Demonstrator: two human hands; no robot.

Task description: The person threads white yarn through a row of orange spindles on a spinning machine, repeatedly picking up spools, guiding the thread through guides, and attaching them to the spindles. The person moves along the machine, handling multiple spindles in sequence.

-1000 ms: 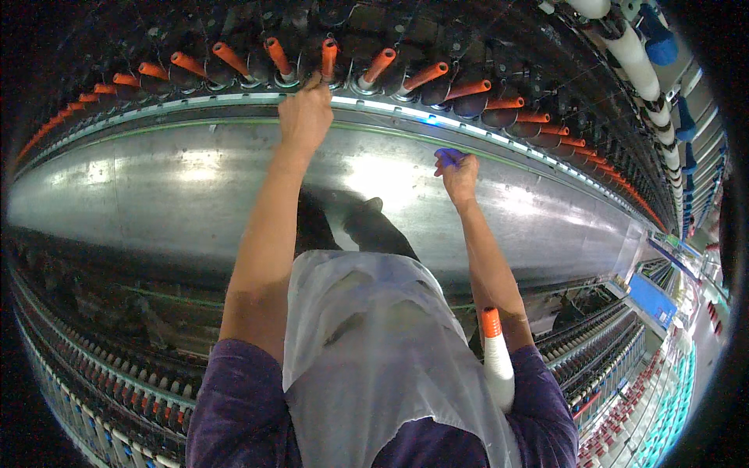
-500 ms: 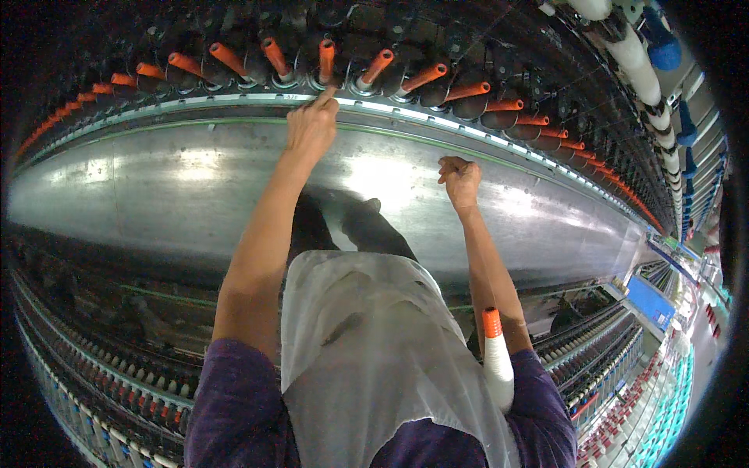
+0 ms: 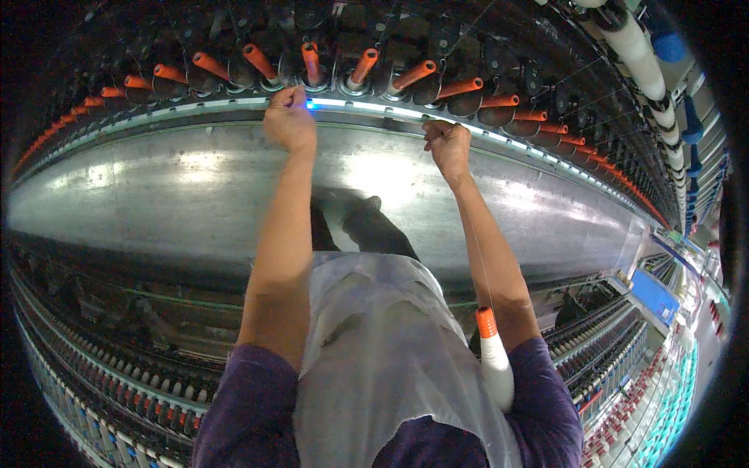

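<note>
My left hand (image 3: 291,123) is closed at the pale rail, just below the foot of an upright orange tube (image 3: 310,64). Its fingertips are bunched together, and whatever they may hold is hidden. Beside them a small blue light (image 3: 310,104) glows on the rail. Further right, my right hand (image 3: 449,148) is pinched shut on a fine yarn (image 3: 482,261). That yarn runs down along my right forearm to a white yarn bobbin (image 3: 496,363) with an orange top, which rests against my apron by the right upper arm.
Bare orange tubes (image 3: 417,75) stand in a long curved row behind the rail (image 3: 374,108). A shiny metal panel (image 3: 195,175) spans the space below it. White rollers with blue parts (image 3: 667,47) hang at upper right. Another machine row (image 3: 133,390) lies behind me.
My left hand has drawn its extended finger back from the tube's base and closed, shifting slightly left. My right hand has risen toward the rail. The blue light now shows.
</note>
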